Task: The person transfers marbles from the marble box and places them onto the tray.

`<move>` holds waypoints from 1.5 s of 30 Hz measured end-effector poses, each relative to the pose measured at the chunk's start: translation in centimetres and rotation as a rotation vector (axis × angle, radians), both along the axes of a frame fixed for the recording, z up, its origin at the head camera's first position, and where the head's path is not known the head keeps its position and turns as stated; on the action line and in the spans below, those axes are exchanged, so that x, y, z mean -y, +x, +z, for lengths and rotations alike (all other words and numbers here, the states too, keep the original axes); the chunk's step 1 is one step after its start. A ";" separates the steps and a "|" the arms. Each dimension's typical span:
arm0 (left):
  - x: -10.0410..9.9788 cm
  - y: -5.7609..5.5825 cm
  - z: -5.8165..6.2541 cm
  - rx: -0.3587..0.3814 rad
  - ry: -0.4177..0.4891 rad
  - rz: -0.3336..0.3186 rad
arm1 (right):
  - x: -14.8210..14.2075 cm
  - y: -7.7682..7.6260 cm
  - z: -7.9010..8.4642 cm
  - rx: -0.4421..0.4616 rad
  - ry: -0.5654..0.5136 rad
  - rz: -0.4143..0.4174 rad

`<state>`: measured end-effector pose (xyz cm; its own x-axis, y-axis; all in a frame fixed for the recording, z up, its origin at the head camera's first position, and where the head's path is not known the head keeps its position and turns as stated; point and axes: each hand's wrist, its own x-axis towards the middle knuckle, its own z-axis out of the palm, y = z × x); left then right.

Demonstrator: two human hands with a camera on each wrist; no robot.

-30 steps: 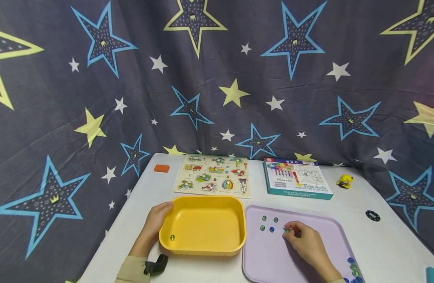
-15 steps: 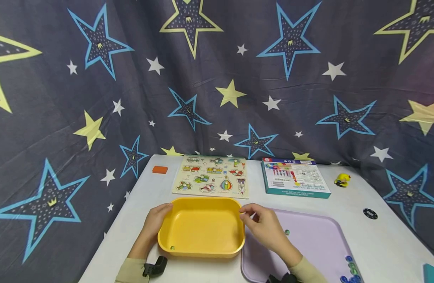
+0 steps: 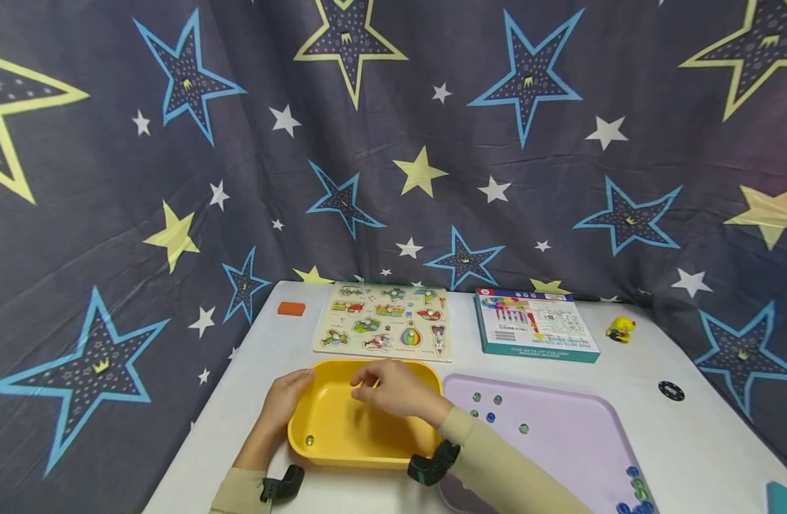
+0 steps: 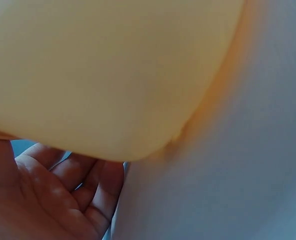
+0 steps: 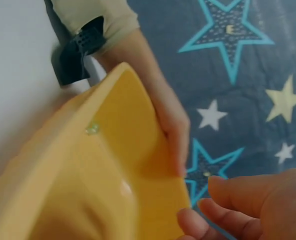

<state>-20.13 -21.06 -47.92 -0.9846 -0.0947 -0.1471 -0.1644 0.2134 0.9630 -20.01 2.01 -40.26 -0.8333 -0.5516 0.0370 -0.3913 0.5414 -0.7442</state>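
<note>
A yellow plastic bin point(image 3: 342, 457) stands in front of me, tilted-looking in the right wrist view, with one green glass marble point(image 3: 310, 440) at its near left corner. My left hand point(image 3: 282, 401) grips the bin's left side; in the left wrist view its fingers point(image 4: 107, 182) curl beside the wall. Above the bin's inside is my right hand point(image 3: 396, 389), fingers bent and thumb close to them. No marble shows between those fingers, though they could hide one. To the right, a lilac tray point(image 3: 560, 457) bears several green and blue marbles point(image 3: 524, 428).
More marbles point(image 3: 638, 492) cluster at the tray's right edge. Behind lie a wooden picture puzzle point(image 3: 383, 321), a boxed bead set point(image 3: 537, 325) and an orange block point(image 3: 291, 308). A yellow toy duck point(image 3: 621, 329) and a black round chip point(image 3: 671, 390) are at right.
My right hand has moved left from the marbles on the tray, across the bin's right rim, to above the bin. The left hand has stayed at the bin's left side.
</note>
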 end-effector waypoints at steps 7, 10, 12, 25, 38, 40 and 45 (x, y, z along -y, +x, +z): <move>0.0 -0.1 0.0 0.007 0.024 0.010 | 3.0 -1.5 -1.5 0.091 0.006 -0.002; 0.0 -0.1 0.0 -0.006 0.035 0.010 | 4.2 -1.6 -2.3 0.166 -0.005 -0.006; 0.0 -0.2 -0.1 -0.019 0.039 0.012 | 5.0 -1.5 -2.8 0.211 -0.015 -0.009; -0.2 -0.1 -0.2 -0.059 0.046 0.020 | 8.4 0.4 -4.4 0.304 0.077 -0.020; -0.1 0.1 0.0 -0.051 0.039 0.022 | 9.4 1.0 -4.8 0.153 0.161 0.050; -0.1 0.1 0.0 -0.051 0.041 0.019 | 9.4 1.1 -4.8 0.082 0.213 0.076; -0.2 0.0 -0.1 -0.052 0.060 0.008 | 8.8 0.9 -4.6 0.088 0.210 0.092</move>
